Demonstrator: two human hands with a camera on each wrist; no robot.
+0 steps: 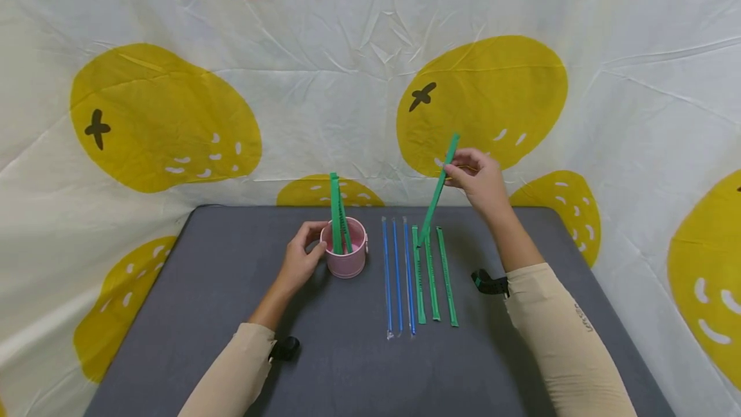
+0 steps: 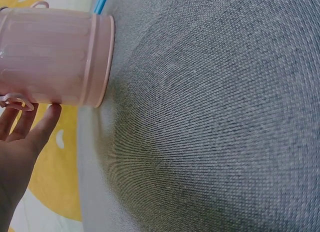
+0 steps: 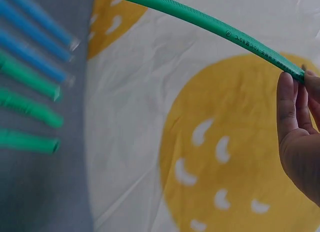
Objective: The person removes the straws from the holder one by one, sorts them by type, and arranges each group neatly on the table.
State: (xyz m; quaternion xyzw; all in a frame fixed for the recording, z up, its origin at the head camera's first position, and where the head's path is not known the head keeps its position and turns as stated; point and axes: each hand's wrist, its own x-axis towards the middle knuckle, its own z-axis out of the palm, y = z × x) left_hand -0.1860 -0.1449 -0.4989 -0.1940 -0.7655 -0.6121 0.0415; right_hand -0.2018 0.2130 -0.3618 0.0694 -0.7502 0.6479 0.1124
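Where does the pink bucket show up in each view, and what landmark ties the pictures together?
Head: pink bucket, a little left of and below centre.
Left wrist: upper-left corner, seen sideways, against the left edge.
Right wrist: not in it.
Shared landmark: grey tabletop.

Cloth-walled booth (image 1: 324,114); grey table (image 1: 220,275)

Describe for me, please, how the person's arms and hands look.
The left hand and right hand are ungloved. The left sleeve and right sleeve are beige, the right one bearing small dark lettering. A black wrist camera sits by each cuff.
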